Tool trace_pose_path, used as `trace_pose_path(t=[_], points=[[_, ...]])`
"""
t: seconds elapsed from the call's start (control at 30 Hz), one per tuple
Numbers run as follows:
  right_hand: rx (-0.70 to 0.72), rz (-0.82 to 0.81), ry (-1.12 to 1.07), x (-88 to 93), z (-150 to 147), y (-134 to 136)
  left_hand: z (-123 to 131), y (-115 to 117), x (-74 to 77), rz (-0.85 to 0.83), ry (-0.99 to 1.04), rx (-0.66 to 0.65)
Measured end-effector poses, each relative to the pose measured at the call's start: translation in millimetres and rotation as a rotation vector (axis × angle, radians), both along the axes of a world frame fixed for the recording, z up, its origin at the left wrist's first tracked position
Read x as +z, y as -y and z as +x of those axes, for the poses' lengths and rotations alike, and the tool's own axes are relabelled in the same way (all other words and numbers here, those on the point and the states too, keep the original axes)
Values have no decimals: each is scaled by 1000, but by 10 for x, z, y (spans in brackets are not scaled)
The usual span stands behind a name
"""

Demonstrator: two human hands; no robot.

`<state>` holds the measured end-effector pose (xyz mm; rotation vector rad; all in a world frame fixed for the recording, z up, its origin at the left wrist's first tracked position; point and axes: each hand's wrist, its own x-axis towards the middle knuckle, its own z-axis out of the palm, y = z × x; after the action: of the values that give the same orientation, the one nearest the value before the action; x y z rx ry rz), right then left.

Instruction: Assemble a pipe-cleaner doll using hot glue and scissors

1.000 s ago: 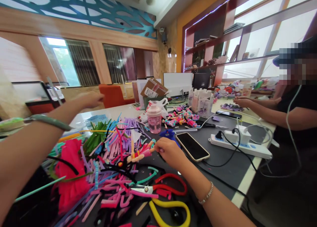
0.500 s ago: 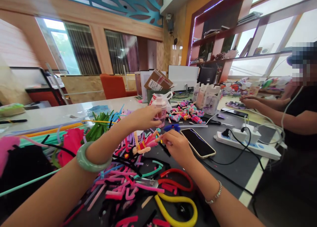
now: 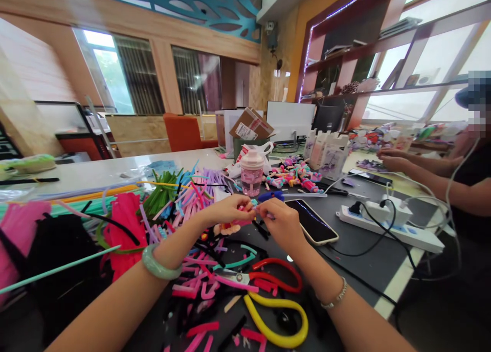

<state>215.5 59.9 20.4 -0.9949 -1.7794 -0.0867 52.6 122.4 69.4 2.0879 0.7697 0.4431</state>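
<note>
My left hand [image 3: 230, 209], with a green bangle on its wrist, is closed on a small pink pipe-cleaner doll [image 3: 228, 228], whose pale limbs hang below the fingers. My right hand [image 3: 273, 214] is pinched at the doll's blue-tipped end, touching or nearly touching the left fingertips; what it grips is too small to make out. Cut pink pieces [image 3: 192, 278] lie below the hands. Scissors with red and yellow handles [image 3: 276, 336] rest on the dark mat. A pink lidded cup [image 3: 252, 175] stands just behind the hands.
A phone [image 3: 312, 223] and a white power strip [image 3: 391, 229] with cables lie at the right. Green stems [image 3: 163, 193] and a red bundle [image 3: 125, 229] are at the left. Finished dolls [image 3: 293, 175] are piled behind. Another person's hands [image 3: 391, 160] work at far right.
My left hand has come down from the cup and closed around the doll. My right hand stays close beside it. The view has shifted slightly to the left.
</note>
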Motion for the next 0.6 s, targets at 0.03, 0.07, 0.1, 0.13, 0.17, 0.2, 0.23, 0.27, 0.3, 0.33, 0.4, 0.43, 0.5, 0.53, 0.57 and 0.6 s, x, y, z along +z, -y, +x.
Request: trace_pose_path(t=[0.03,0.07,0.1,0.13,0.17,0.2,0.23,0.27,0.3,0.33,0.4,0.43,0.5,0.53,0.57,0.6], points=[[-2,1,-2,-3,-2,-2,16,7,-34,-18,17,31],[-4,2,0,-5,-5,-3,28,12,-70,-31,25,54],[-6,2,9,-7,-11,-3,35,15,-105,-38,27,68],[-4,-1,20,-8,-16,-1,38,16,-140,-43,24,74],[0,-4,31,-7,-21,2,38,16,-172,-47,19,75],[5,-9,39,-5,-25,4,35,13,-201,-58,19,78],[5,-12,46,-2,-26,7,31,9,-226,-76,28,85],[-2,-14,50,1,-25,9,28,4,-246,-100,49,95],[-12,-12,53,4,-20,9,26,-1,-260,-131,83,108],[-24,-8,54,7,-14,8,25,-4,-270,-170,121,123],[-36,-3,52,6,2,3,27,-7,-275,-246,199,143],[-35,-3,47,2,9,-2,29,-7,-272,-281,236,149],[-31,-8,34,-11,19,-12,29,-5,-262,-341,300,162],[-34,-12,26,-19,22,-18,27,-6,-259,-363,326,168],[-42,-13,19,-27,22,-23,25,-9,-259,-385,350,175],[-52,-9,13,-35,21,-29,22,-14,-263,-408,368,180]])
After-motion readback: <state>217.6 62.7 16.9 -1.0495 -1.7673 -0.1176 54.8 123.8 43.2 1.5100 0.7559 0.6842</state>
